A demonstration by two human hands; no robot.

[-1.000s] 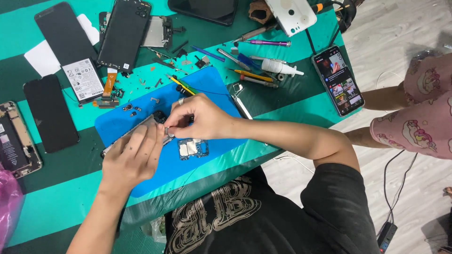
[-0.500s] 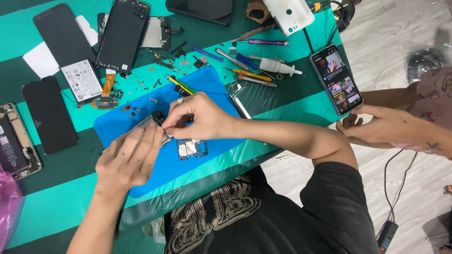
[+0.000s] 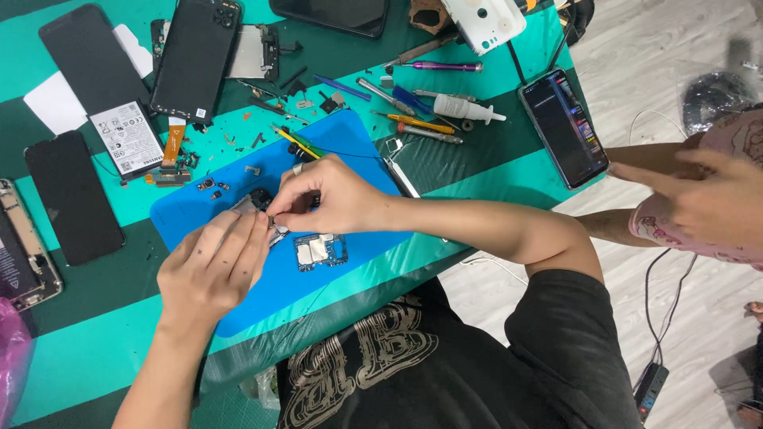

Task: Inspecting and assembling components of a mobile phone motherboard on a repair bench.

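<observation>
A: Where is the small part (image 3: 274, 226) being worked on?

B: It is pinched between both hands over the blue mat (image 3: 358, 155), near the mat's middle. The right hand (image 3: 330, 199) is closed on it from the far side, fingertips together; the left hand (image 3: 213, 266) is curled around it from the near side. What kind of part it is cannot be told, as most of it is hidden by the fingers.

A: How should this step be handled well?

B: The part is best kept low over the mat, so that anything dropped is caught there. A light, steady pinch is advised, since such pieces are probably fragile. The circuit board (image 3: 320, 251), just right of the left hand, should not be knocked.

A: Are any containers seen?

B: None that hold anything. Loose screws (image 3: 208, 184) and bits are scattered at the mat's far left edge. Further out on the desk (image 3: 95, 349) are laid a battery (image 3: 127, 139), screwdrivers (image 3: 417, 123), a glue bottle (image 3: 465, 108) and a lit phone (image 3: 564, 127). Another person's hand (image 3: 699, 195) is raised at the right.
</observation>
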